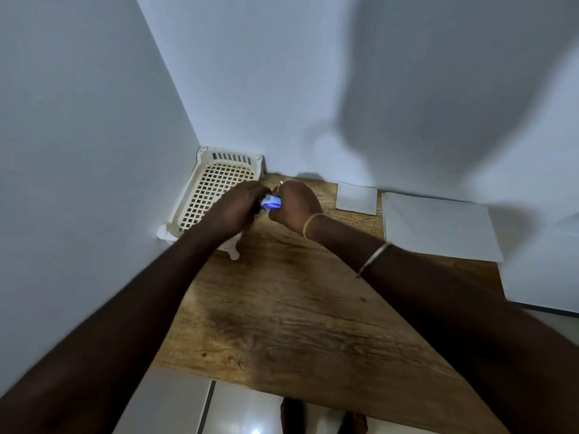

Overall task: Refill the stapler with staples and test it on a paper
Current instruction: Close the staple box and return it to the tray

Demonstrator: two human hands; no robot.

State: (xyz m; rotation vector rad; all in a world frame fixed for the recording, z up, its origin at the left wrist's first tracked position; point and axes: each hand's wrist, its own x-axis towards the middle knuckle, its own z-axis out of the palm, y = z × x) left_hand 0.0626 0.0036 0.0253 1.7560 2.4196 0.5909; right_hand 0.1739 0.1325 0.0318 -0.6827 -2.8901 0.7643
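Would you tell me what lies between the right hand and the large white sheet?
Head view: a small white square lies there, on the wooden table.

The table (282,308) runs from the frame's centre to its lower right, set into a wall corner. A basket (206,189) sits in that corner, at centre left. Just right of it the 2 hands meet: the left hand (233,211) overlaps the basket's right edge and the right hand (294,203) is beside it, with a small item (272,202) held between them. Right of the hands 2 sheets lie on the table. The small sheet (356,198) is nearer, and the large sheet (438,227) is further right.
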